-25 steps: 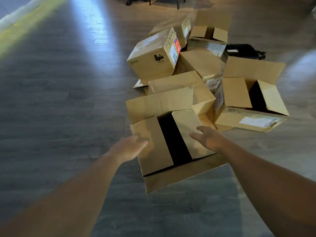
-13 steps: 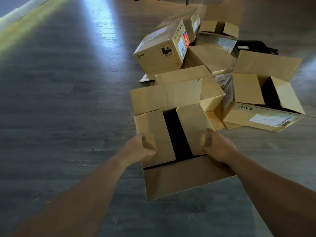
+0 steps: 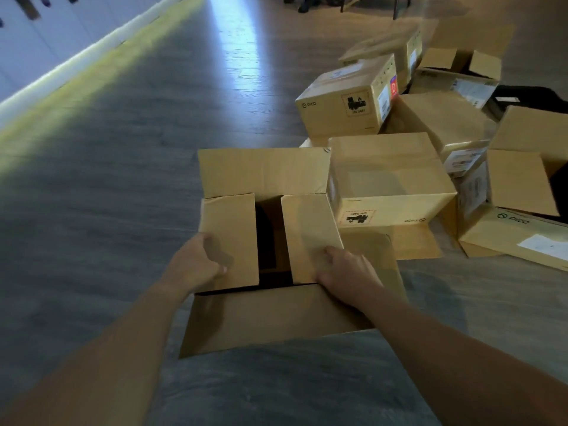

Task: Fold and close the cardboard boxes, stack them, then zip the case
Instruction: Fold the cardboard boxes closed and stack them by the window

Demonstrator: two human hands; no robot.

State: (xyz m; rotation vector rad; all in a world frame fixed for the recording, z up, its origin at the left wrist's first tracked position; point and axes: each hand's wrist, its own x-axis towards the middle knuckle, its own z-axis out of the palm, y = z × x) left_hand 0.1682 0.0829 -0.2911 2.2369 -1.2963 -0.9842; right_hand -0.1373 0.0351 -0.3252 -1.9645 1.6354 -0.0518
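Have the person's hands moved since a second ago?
Yes. Both hands came down onto the nearest box: the left hand now grips its left flap, the right hand rests on its right flap.

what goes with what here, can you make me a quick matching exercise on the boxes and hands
Things:
1. left hand
2. right hand
3. near long flap
4. box with upside-down label

States or places:
A. shut, just right of the open box
B. grips the left short flap
C. folded outward toward the person
D. holds the right short flap

Pairs: 1-B, 2-D, 3-C, 4-A
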